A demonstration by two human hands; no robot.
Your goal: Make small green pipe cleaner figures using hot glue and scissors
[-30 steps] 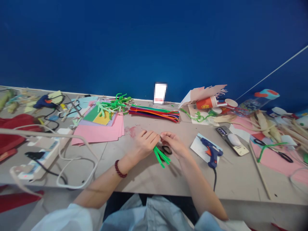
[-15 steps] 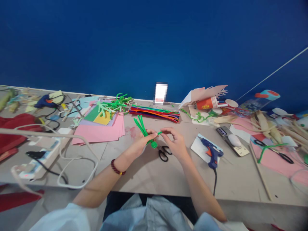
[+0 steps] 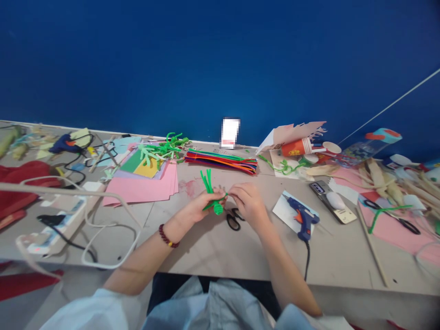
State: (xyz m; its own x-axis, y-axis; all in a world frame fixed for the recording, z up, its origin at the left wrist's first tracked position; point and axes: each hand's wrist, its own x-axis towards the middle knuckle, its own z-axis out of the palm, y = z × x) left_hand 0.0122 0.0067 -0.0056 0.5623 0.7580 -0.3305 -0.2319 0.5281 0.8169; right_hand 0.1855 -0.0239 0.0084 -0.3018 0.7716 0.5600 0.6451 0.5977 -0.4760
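Observation:
My left hand point(image 3: 201, 205) is closed round a bundle of green pipe cleaners point(image 3: 207, 182), whose free ends stick up and whose lower end is wound into a small green knot point(image 3: 218, 209). My right hand point(image 3: 248, 201) pinches a loose green end of the same bundle, just right of my left hand. Both hands hover over the middle of the grey table point(image 3: 220, 252). Black scissors point(image 3: 233, 219) lie on the table directly under my hands.
A blue glue gun point(image 3: 302, 219) on white paper lies right of my hands. Coloured pipe cleaners point(image 3: 222, 162) and pink paper sheets point(image 3: 144, 185) lie behind. A power strip point(image 3: 55, 229) with white cables sits left. A phone point(image 3: 332, 200) and sticks clutter the right.
The green bundle pointed down toward me a second ago; it has been turned so its free ends stand up. The free ends now stand steeper and my right hand has closed in on the bundle.

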